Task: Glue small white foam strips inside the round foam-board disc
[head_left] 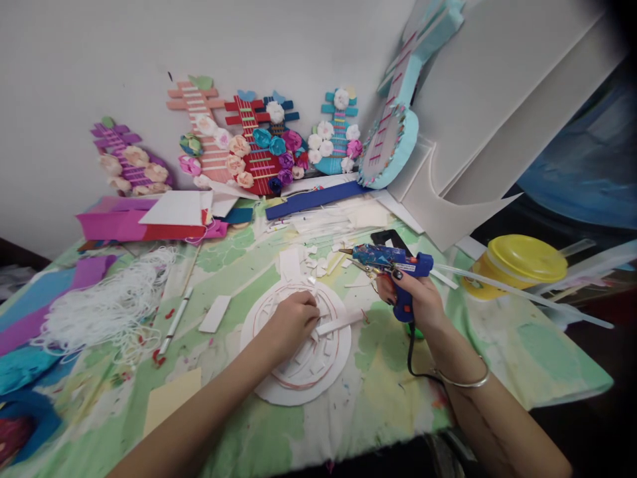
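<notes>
My right hand (422, 300) grips a blue hot glue gun (378, 256), its nozzle pointing left above the table. A clear glue stick (517, 285) runs out of its back, and a black cord hangs below. My left hand (293, 323) is closed over a round white board (331, 386) lying flat, with its fingertips pressed together near the middle. What they hold, if anything, is hidden. The board carries reddish ring lines and several small white pieces set around a circle. A white strip (341, 322) lies across its right side, beside my left fingers.
Small white scraps (321, 265) and a dark phone (393, 240) lie behind the board. White cord (107, 299), a marker (176, 320) and a white card (215, 313) are at left. A yellow tub (522, 259) stands right. Decorated paper guitars (256, 156) lean against the wall.
</notes>
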Tool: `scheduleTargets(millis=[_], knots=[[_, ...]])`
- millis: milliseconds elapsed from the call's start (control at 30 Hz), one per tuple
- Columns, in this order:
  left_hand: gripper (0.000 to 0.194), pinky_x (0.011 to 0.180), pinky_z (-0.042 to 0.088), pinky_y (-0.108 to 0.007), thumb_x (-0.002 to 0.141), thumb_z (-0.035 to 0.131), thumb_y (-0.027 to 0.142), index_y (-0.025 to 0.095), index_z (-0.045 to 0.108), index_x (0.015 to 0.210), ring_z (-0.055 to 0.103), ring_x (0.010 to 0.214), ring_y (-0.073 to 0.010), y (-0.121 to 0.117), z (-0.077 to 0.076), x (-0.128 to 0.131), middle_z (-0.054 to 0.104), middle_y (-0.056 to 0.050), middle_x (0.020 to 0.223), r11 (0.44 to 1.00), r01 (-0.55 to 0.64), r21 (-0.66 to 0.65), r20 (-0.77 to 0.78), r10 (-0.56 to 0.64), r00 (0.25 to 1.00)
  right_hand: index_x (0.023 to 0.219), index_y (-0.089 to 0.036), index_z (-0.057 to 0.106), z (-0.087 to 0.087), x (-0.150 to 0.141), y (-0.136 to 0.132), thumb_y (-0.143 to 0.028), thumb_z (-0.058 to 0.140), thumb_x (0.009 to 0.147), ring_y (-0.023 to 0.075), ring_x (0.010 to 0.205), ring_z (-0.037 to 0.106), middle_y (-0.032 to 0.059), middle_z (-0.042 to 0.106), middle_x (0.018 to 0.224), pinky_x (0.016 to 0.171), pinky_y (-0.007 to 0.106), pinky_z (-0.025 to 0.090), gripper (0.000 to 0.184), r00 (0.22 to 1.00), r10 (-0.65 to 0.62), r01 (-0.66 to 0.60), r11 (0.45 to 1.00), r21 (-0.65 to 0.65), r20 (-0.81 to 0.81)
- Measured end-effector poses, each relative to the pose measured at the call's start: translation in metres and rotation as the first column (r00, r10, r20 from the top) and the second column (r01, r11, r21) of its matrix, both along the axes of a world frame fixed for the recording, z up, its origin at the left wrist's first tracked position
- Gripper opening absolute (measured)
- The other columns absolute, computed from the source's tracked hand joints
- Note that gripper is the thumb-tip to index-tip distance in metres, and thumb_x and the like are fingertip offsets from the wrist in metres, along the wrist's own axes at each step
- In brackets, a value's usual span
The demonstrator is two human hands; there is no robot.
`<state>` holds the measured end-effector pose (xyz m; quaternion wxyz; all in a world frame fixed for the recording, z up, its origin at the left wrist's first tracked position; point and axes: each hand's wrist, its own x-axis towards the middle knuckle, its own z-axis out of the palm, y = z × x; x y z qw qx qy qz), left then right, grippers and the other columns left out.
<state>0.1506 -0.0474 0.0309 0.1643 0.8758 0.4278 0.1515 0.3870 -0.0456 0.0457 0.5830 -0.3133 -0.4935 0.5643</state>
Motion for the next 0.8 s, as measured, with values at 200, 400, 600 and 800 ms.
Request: scheduleTargets(millis=[200, 400, 600, 800], knots=[[0.024, 0.074, 0.040, -0.031, 0.075, 0.045, 0.002, 0.014, 0.063, 0.064, 0.050, 0.081, -0.0196, -0.001, 0.012, 0.003, 0.059, -0.008, 0.076, 0.991, 0.124, 0.041, -0.197, -0.113, 0.974, 0.073, -0.017, 0.055, -0.003, 0.001, 0.000, -0.034, 0.057, 0.079, 0.0098, 0.045, 0.038, -0.0026, 0.043, 0.056, 0.046, 0.027, 0.027, 0.018, 0.999, 0.014, -0.013, 1.000, 0.021, -0.050], [0.023, 0.073, 0.041, -0.030, 0.079, 0.048, 0.012, 0.016, 0.066, 0.066, 0.053, 0.077, -0.0187, 0.012, 0.021, 0.002, 0.063, -0.006, 0.070, 0.993, 0.119, 0.019, -0.109, -0.117, 0.987, 0.069, -0.016, 0.057, 0.002, 0.004, 0.000, -0.034, 0.051, 0.083, 0.0092, 0.045, 0.039, 0.0017, 0.055, 0.062, 0.046, 0.026, 0.028, 0.023, 0.998, -0.057, 0.057, 0.998, 0.012, 0.006], [0.018, 0.079, 0.041, -0.031, 0.075, 0.052, 0.011, 0.016, 0.068, 0.083, 0.057, 0.082, -0.0190, 0.049, 0.016, 0.039, 0.068, -0.006, 0.084, 0.999, 0.028, 0.034, -0.018, -0.027, 0.999, 0.069, -0.017, 0.057, 0.004, 0.006, 0.002, -0.035, 0.050, 0.082, 0.0094, 0.044, 0.040, 0.0034, 0.060, 0.064, 0.044, 0.026, 0.030, 0.024, 0.975, -0.222, 0.220, 0.974, 0.042, 0.025], [0.017, 0.072, 0.042, -0.030, 0.064, 0.049, 0.006, 0.015, 0.063, 0.060, 0.056, 0.073, -0.0188, 0.071, -0.002, 0.081, 0.063, -0.007, 0.069, 0.995, 0.092, -0.032, -0.032, -0.093, 0.995, 0.069, -0.016, 0.057, 0.001, 0.008, 0.005, -0.037, 0.050, 0.083, 0.0093, 0.046, 0.040, 0.0032, 0.059, 0.064, 0.043, 0.024, 0.030, 0.026, 0.963, -0.267, 0.267, 0.963, 0.024, 0.033]])
